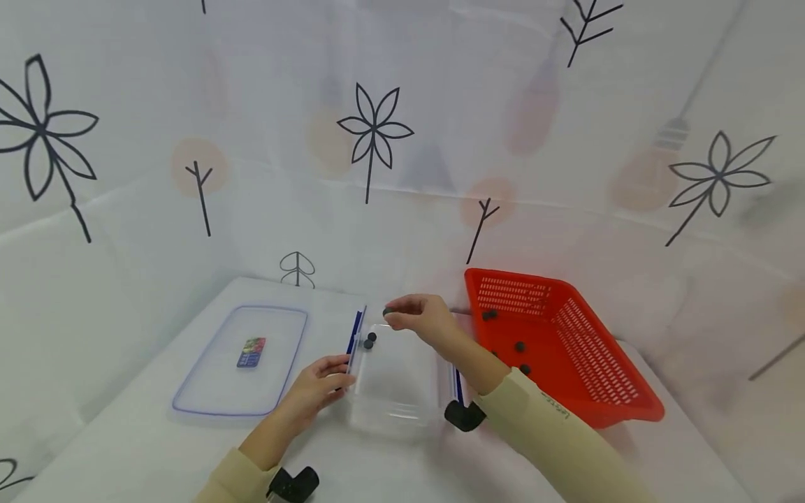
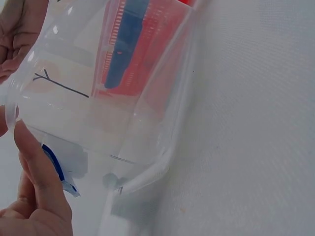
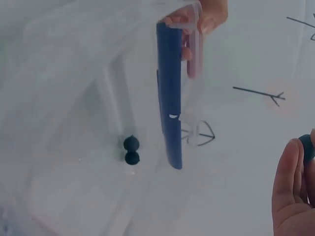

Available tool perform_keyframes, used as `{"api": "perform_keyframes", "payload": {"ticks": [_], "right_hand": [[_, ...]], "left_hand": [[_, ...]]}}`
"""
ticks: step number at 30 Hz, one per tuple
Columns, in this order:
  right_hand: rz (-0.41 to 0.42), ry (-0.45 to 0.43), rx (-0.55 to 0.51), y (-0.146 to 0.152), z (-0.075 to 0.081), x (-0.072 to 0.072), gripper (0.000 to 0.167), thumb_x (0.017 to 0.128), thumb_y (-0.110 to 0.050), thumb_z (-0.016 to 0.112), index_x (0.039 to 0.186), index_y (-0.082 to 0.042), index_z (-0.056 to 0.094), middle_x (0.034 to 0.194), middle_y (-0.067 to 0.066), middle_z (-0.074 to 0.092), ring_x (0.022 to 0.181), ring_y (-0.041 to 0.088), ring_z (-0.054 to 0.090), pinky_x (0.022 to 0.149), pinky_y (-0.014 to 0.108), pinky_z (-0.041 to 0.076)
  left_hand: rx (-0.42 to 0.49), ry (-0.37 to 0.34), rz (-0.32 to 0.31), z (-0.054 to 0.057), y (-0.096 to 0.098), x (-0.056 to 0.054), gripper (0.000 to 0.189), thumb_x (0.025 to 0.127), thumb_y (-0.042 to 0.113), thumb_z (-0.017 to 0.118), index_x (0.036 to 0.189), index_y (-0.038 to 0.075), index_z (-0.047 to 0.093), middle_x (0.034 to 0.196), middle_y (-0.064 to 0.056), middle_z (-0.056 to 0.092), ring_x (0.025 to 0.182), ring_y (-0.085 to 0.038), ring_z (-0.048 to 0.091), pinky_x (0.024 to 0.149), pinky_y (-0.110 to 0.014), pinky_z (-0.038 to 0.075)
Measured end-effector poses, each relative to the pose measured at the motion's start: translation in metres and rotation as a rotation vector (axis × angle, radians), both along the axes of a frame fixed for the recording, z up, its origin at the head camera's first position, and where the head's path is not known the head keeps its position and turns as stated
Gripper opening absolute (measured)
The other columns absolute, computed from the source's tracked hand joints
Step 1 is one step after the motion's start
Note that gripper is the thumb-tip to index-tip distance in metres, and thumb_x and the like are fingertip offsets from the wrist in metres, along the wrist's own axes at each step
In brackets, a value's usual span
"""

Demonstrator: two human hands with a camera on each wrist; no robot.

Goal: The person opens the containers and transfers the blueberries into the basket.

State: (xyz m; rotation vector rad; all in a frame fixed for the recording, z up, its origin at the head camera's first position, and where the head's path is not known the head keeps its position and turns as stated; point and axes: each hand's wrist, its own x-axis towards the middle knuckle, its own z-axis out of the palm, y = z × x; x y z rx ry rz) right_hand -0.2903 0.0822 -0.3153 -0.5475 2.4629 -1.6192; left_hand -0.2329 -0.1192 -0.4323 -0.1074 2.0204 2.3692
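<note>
My left hand [image 1: 317,384] holds the left wall of a clear plastic box [image 1: 396,377] on the table. In the left wrist view its thumb and a finger pinch the box's rim. Blue latch flaps [image 3: 170,93] hang at the box's sides. Two small dark balls [image 3: 131,150] lie touching inside the box, near its far left corner. Above the box's far end, my right hand [image 1: 423,320] pinches another small dark ball [image 1: 387,311] between thumb and fingertips. The right wrist view shows that ball only partly, at its right edge.
A red plastic basket [image 1: 553,349] stands to the right, with several dark balls in it. Left of the box lies a clear lid [image 1: 214,363] with a blue edge and a colourful label [image 1: 251,353]. A patterned cloth [image 1: 264,175] hangs behind the table.
</note>
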Motion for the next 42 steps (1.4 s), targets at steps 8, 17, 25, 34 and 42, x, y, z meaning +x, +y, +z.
{"api": "perform_keyframes", "payload": {"ticks": [8, 17, 25, 34, 42], "right_hand": [[-0.091, 0.025, -0.042, 0.049, 0.002, 0.018, 0.027, 0.084, -0.021, 0.070, 0.108, -0.008, 0.067, 0.096, 0.009, 0.068, 0.090, 0.024, 0.063, 0.086, 0.037, 0.049], [-0.225, 0.040, -0.001, 0.116, 0.010, 0.017, 0.043, 0.083, -0.038, 0.068, 0.115, -0.010, 0.064, 0.106, 0.008, 0.065, 0.101, 0.027, 0.056, 0.088, 0.039, 0.046], [-0.308, 0.051, 0.024, 0.170, 0.022, 0.001, 0.063, 0.082, -0.049, 0.064, 0.127, -0.006, 0.054, 0.102, -0.001, 0.066, 0.101, 0.019, 0.057, 0.096, 0.043, 0.039], [-0.363, 0.046, -0.018, 0.220, 0.018, -0.031, 0.066, 0.088, -0.040, 0.061, 0.132, 0.004, 0.043, 0.122, 0.007, 0.048, 0.094, 0.001, 0.057, 0.089, 0.022, 0.045], [-0.406, -0.045, 0.022, 0.246, 0.000, -0.057, 0.061, 0.093, -0.030, 0.056, 0.136, 0.009, 0.036, 0.137, 0.023, 0.034, 0.102, 0.009, 0.056, 0.098, 0.036, 0.039]], "left_hand": [[0.009, 0.001, -0.010, -0.003, -0.003, 0.000, 0.044, 0.082, 0.002, 0.066, 0.123, -0.005, 0.052, 0.104, -0.013, 0.055, 0.080, -0.016, 0.055, 0.075, -0.031, 0.050], [0.015, -0.014, -0.016, -0.005, -0.006, 0.000, 0.042, 0.083, 0.002, 0.065, 0.123, -0.004, 0.052, 0.105, -0.013, 0.055, 0.081, -0.017, 0.056, 0.078, -0.033, 0.050], [0.003, -0.013, -0.016, -0.006, -0.007, -0.001, 0.042, 0.082, 0.005, 0.067, 0.121, -0.003, 0.053, 0.106, -0.014, 0.055, 0.082, -0.018, 0.057, 0.080, -0.034, 0.050], [0.001, -0.015, -0.008, -0.006, -0.003, -0.003, 0.042, 0.082, 0.003, 0.067, 0.121, -0.002, 0.054, 0.106, -0.014, 0.056, 0.082, -0.018, 0.057, 0.077, -0.033, 0.050], [-0.002, -0.006, -0.014, -0.003, -0.006, -0.002, 0.045, 0.080, 0.005, 0.069, 0.122, -0.003, 0.053, 0.106, -0.014, 0.056, 0.082, -0.018, 0.057, 0.078, -0.034, 0.050]]}}
